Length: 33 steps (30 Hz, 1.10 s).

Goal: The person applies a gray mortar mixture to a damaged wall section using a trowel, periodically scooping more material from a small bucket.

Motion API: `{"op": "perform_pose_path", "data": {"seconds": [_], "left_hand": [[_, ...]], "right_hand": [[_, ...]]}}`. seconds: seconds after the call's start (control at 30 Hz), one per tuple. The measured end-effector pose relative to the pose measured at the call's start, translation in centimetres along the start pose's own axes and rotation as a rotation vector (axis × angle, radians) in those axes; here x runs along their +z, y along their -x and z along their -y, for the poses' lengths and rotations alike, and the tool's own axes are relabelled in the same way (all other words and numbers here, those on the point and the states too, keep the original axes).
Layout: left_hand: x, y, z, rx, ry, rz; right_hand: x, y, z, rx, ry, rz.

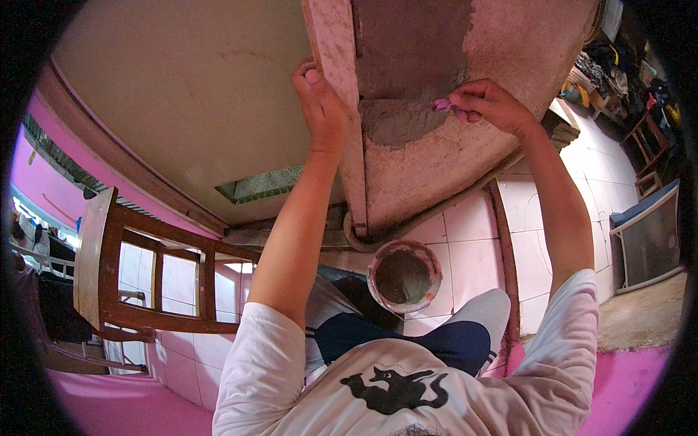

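My left hand (320, 105) is closed round the edge of a long, flat wooden board (352, 163), its thumb showing at the left side. The board runs upright along the edge of a wall (436, 167). On this wall spreads a patch of dark grey, damp-looking mortar (411, 51), smooth higher up and rougher in its lower part (392, 120). At the right of the rough part, my right hand (483, 105) has its fingers pinched together. Something small and pinkish-purple shows at its fingertips, too unclear to name. A bucket (434, 254) with grey contents stands below, near my legs.
A brown wooden chair (156, 320) stands at the left. A hose or cable (472, 187) curves along the wall's foot over pale floor tiles (472, 218). At right are a framed dark panel (647, 243) and a cluttered heap (618, 73).
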<state>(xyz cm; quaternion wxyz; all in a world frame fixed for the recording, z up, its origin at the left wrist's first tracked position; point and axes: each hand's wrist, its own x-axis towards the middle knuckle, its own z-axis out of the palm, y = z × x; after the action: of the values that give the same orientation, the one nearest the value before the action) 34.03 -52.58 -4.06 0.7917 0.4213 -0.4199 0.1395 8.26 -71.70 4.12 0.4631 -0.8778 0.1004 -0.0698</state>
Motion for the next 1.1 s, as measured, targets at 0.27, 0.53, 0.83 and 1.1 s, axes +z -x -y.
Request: {"op": "perform_pose_path", "data": {"seconds": [0.27, 0.53, 0.83, 1.1], "left_hand": [[0.0, 0.1, -0.4, -0.011, -0.028, -0.02], [0.3, 0.1, -0.8, 0.045, -0.091, -0.027], [0.0, 0.0, -1.0, 0.051, -0.185, -0.026], [0.3, 0.2, -2.1, 0.01, -0.177, -0.019]], "right_hand": [[-0.2, 1.5, 1.2, -0.008, 0.034, -0.137], [-1.1, 4.1, 3.4, -0.02, 0.104, -0.063], [1.5, 3.2, 3.6, -0.015, 0.232, -0.043], [0.4, 3.8, 6.7, 0.044, 0.261, -0.174]]}}
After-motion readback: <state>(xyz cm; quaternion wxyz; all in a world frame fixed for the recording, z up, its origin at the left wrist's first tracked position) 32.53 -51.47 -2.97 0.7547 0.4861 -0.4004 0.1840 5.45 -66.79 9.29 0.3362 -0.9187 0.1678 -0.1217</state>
